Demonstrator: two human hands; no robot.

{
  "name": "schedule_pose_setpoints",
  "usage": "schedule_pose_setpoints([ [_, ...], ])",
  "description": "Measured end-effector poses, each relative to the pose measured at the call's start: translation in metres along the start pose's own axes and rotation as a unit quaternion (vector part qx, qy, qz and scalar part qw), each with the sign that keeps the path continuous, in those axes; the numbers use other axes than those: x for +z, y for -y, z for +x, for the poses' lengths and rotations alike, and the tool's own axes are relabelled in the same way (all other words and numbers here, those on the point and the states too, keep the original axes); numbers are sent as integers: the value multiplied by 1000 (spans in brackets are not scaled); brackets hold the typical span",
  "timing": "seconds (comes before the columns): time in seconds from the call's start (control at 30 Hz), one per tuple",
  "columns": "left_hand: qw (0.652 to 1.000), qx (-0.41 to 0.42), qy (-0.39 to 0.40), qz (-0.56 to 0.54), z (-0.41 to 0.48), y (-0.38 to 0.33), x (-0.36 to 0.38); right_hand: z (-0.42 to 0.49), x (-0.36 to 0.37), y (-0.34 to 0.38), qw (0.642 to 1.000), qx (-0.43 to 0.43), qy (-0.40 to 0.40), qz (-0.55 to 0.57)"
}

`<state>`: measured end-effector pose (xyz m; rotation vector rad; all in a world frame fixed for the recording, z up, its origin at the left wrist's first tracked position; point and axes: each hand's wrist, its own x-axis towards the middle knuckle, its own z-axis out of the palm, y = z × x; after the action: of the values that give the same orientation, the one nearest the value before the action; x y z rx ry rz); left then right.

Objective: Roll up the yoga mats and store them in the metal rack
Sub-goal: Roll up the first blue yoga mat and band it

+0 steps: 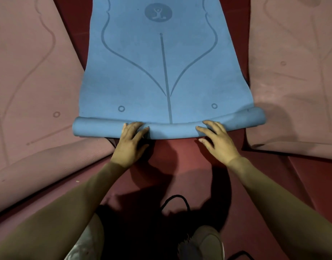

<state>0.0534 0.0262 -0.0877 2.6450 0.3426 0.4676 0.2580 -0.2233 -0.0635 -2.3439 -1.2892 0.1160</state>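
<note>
Blue mat [142, 81] likely soft, light, springy foam; left grip [132, 139] curled over its roll [172, 131], right grip [215, 139] spread, pressing, flanking centre.

It looked like a yoga or exercise studio. Three mats lay side by side on a dark red floor [182, 166]: a blue mat [161, 72] in the middle, a pink mat [30, 81] at nine o'clock and a second pink mat [292, 72] at three o'clock. All carried printed alignment lines, and the blue one bore a round emblem [158, 11] of a seated figure at twelve o'clock.
</note>
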Motion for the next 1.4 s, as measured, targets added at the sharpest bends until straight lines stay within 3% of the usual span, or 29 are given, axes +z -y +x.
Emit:
schedule_pose_setpoints([
  [0.17,999,6,14,41,21,0,2,16,0,-4,999,3,34,-13],
  [0.4,993,-12,-4,121,33,2,-1,36,-7,8,997,-9,-19,-71],
  [0.63,990,22,-101,95,43,-16,-47,47,-48,20,990,-49,-94,-93],
  [0.83,988,36,-114,98,1,-33,-76,8,-55,53,991,-68,-70,-94],
  [1.03,994,24,-53,96,-33,-38,-81,-40,-36,70,996,-33,-61,-56],
  [1.27,994,-88,0,59,-71,-40,-50,-59,2,69,999,1,-6,-42],
  [1.4,991,-104,9,77,-59,-37,-48,-48,9,60,999,-11,15,-48],
])
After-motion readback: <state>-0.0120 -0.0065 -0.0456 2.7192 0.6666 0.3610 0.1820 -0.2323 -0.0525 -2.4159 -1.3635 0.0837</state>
